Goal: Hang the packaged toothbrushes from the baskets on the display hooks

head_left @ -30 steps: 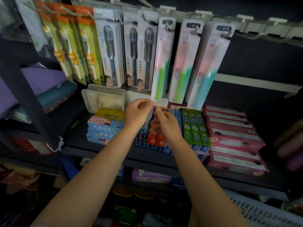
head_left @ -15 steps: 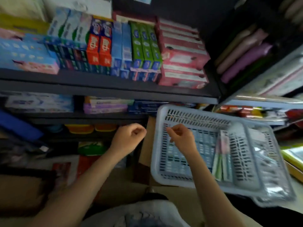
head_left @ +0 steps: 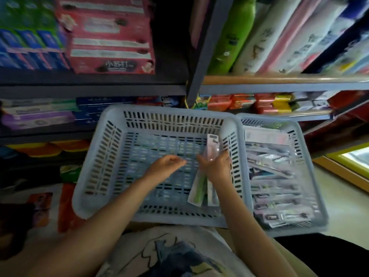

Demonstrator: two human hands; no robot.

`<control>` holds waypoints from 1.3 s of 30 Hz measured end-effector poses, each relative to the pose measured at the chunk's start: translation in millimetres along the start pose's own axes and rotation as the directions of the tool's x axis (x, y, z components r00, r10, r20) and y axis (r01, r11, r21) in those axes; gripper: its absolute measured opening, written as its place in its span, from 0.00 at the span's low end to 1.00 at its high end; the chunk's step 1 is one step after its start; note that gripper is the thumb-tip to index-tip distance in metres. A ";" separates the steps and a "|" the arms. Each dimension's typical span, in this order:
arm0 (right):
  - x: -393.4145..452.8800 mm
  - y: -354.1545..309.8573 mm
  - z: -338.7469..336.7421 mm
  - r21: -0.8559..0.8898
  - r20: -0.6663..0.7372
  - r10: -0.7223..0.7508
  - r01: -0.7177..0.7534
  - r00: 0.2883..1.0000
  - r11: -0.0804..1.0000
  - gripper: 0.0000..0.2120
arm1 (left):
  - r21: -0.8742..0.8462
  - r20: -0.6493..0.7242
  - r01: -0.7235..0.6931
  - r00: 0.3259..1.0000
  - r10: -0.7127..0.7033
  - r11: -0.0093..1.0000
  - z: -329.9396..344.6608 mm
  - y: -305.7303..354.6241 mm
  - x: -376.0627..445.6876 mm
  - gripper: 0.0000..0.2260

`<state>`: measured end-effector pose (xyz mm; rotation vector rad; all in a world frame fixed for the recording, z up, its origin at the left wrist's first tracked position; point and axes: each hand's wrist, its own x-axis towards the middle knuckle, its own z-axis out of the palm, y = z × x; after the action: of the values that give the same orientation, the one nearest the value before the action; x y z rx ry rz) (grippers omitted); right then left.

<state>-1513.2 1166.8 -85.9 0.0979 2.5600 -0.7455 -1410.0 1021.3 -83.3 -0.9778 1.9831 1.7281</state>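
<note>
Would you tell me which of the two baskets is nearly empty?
The nearer basket, under both hands, holds only a couple of toothbrush packs; the right basket is piled full.

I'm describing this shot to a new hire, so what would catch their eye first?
Two pale blue slotted baskets fill the middle: the left basket is nearly empty, the right basket heaped with packaged toothbrushes. In the left one, the right hand grips a green-handled toothbrush pack while the left hand hovers open beside it.
</note>
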 end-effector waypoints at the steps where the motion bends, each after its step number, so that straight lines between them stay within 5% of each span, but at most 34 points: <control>1: 2.2 2.5 3.1 -0.038 0.062 0.023 -0.021 0.998 0.999 0.47 | -0.025 0.009 0.024 1.000 -0.023 0.999 9.3 -0.2 3.7 0.08; 6: 14.8 5.8 22.4 -0.170 0.127 -0.074 0.095 0.989 0.981 0.35 | -0.178 -0.010 0.112 0.993 -0.116 0.978 28.1 -7.6 9.9 0.23; 11: 21.4 0.3 25.3 0.043 0.262 -0.064 0.055 0.963 0.998 0.22 | -0.267 -0.041 0.116 0.991 -0.131 0.957 26.4 -7.3 15.2 0.21; 17: 24.6 -9.1 29.5 0.085 0.353 -0.051 0.023 0.934 0.996 0.26 | -0.383 -0.009 0.128 0.990 -0.142 0.915 23.5 -10.9 12.0 0.11; 23: 15.1 -6.7 40.6 0.108 0.435 -0.130 0.092 0.891 0.990 0.07 | -0.414 -0.052 0.101 0.990 -0.134 0.905 19.3 -22.2 7.2 0.11; 28: 12.0 -2.2 35.5 0.032 0.422 -0.121 0.119 0.898 0.992 0.25 | -0.429 -0.036 0.125 0.987 -0.155 0.895 16.5 -25.3 5.2 0.11; 33: 15.0 -1.9 33.3 0.209 0.461 -0.056 -0.048 0.886 0.977 0.24 | -0.548 -0.037 0.183 0.969 -0.242 0.816 12.6 -28.1 7.3 0.20; 39: 17.2 -5.9 32.0 0.204 0.556 -0.098 -0.021 0.825 0.979 0.17 | -0.525 0.005 0.173 0.980 -0.201 0.833 12.6 -21.6 5.4 0.09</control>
<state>-1516.2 1144.0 -114.6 -0.1010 1.9203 -0.8932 -1401.4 1031.4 -105.2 -1.3465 1.3900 2.1938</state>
